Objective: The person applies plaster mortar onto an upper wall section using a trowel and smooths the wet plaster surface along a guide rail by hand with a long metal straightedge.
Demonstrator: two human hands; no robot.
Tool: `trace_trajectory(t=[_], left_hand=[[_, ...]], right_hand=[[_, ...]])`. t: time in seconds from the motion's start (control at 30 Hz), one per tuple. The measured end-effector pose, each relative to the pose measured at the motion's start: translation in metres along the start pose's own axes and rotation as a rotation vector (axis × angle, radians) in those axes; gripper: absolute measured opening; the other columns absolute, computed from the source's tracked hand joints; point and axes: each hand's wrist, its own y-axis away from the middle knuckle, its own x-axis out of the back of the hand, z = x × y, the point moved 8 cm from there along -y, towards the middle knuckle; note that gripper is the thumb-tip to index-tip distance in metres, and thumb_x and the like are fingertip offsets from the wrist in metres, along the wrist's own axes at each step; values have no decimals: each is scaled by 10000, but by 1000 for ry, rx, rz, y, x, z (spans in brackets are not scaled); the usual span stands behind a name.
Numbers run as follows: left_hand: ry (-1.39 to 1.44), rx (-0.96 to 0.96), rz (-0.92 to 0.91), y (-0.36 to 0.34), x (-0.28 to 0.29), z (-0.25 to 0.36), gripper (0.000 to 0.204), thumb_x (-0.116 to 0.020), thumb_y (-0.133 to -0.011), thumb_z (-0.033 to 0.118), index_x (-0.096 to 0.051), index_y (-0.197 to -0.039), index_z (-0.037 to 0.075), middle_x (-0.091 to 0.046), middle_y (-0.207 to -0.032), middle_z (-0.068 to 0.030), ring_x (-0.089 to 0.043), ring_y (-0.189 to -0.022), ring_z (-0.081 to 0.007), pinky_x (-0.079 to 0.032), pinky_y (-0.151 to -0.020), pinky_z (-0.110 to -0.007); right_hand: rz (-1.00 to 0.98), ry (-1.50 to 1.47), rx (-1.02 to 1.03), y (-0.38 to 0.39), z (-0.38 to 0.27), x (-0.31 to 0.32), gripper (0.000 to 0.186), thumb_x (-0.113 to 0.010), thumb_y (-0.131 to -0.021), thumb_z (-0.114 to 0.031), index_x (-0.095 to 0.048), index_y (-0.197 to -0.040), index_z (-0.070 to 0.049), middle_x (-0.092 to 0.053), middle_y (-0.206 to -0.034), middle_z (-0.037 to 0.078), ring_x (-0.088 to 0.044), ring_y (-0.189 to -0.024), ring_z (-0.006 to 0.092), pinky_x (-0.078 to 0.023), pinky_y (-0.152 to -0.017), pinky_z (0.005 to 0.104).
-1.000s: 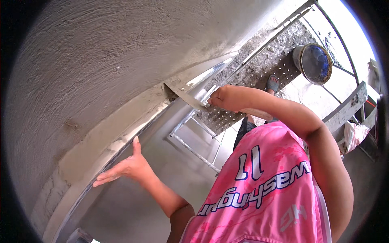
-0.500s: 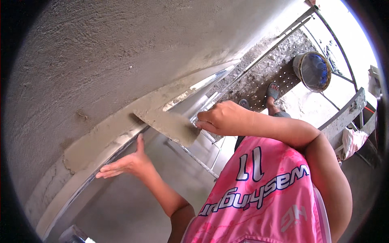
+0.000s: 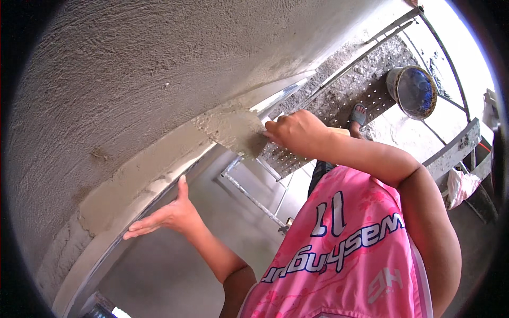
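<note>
My right hand (image 3: pixel 298 132) is closed around the handle of a mortar-coated plastering trowel (image 3: pixel 237 135). The far side of the trowel blade lies against a band of wet plaster (image 3: pixel 140 180) along the wall's lower edge; its handle is hidden by my fingers. At the lower left, my left hand (image 3: pixel 168 214) is open, thumb up and fingers stretched out. Its thumb and fingertips touch the narrow straight strip (image 3: pixel 127 225) that borders the band. Rough grey plaster covers the wall (image 3: pixel 143 79) above.
A perforated, mortar-strewn platform (image 3: pixel 344 100) with a metal frame stands at the upper right, my sandalled foot (image 3: pixel 359 113) on it. A bucket (image 3: pixel 416 93) sits there too. A metal frame (image 3: pixel 249 193) stands below the trowel. A pale bag (image 3: pixel 462 186) hangs at the right.
My right hand and the trowel have moved up and to the right along the band, leaving smoothed plaster behind the blade. My left hand has barely moved.
</note>
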Motion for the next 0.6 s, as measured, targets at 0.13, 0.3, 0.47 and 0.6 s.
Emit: trace_trajectory(t=[0.13,0.3,0.47,0.6], left_hand=[[-6,-17,-7,-1,0,1,1580,-723,-641,842,211,-1551,-51,217,-1644,-249,180,-1495,-538,16,-1155,-720],[-8,-9,-49,-3,2,1,1592,-770,-646,795,238,-1540,-53,273,-1630,-233,219,-1486,-529,41,-1162,-705],[7,2,-55,-4,2,4,1603,-798,-637,767,241,-1538,-57,266,-1627,-248,210,-1487,-532,26,-1164,-703],[10,14,-48,-6,2,5,1596,-784,-640,779,233,-1540,-60,251,-1634,-248,189,-1492,-537,4,-1165,-705]], right_hand=[[-20,52,-25,4,19,-14,328,-522,-1035,-360,-613,-921,-67,-656,-690,107,-679,-625,320,-543,-570,443],[-20,62,-36,6,41,-31,315,-547,-1009,-332,-659,-878,-68,-676,-664,125,-699,-637,331,-563,-584,433],[-45,54,-56,10,59,-48,321,-543,-1006,-334,-673,-880,-69,-689,-697,133,-707,-665,334,-575,-611,443],[-106,59,-147,24,91,-63,346,-532,-1009,-329,-691,-859,-62,-698,-735,172,-711,-694,347,-585,-646,456]])
